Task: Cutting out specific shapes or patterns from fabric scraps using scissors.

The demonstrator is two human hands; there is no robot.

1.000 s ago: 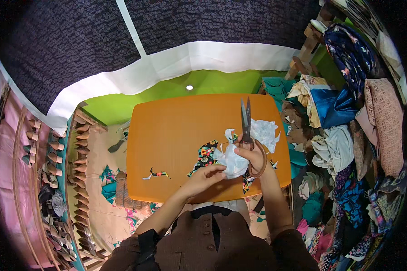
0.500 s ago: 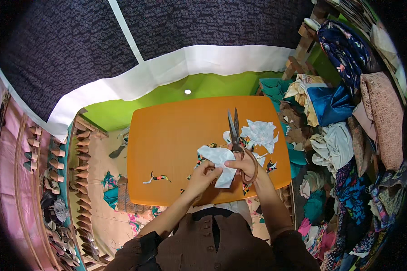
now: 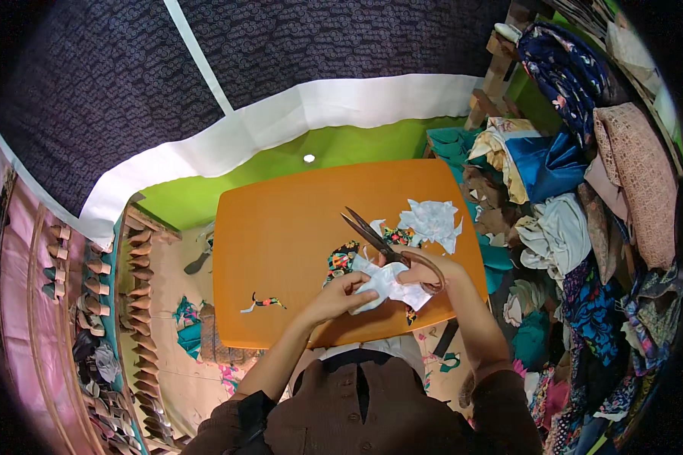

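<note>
My right hand (image 3: 432, 267) is closed round the brown handles of a large pair of scissors (image 3: 370, 233). Their dark blades point to the far left, the tips slightly apart. Between both hands hangs a crumpled white piece of fabric (image 3: 387, 288), pinched at its left side by my left hand (image 3: 337, 299). Right fingertips also appear to touch the fabric below the handles. Black floral scraps (image 3: 343, 259) lie just beyond my left hand, partly hidden. A pile of white scraps (image 3: 431, 224) rests beyond my right hand.
Everything lies on or over an orange table (image 3: 281, 220), with a small floral strip (image 3: 264, 302) at its left. Racks of wooden shoe-last-like shapes (image 3: 140, 303) stand at the left. Heaped fabrics (image 3: 558, 235) fill the right side. A dark patterned curtain (image 3: 319, 45) hangs beyond.
The scissors have swung from pointing away to pointing far left. The white fabric has been turned and bunched between my hands, uncovering more floral scraps.
</note>
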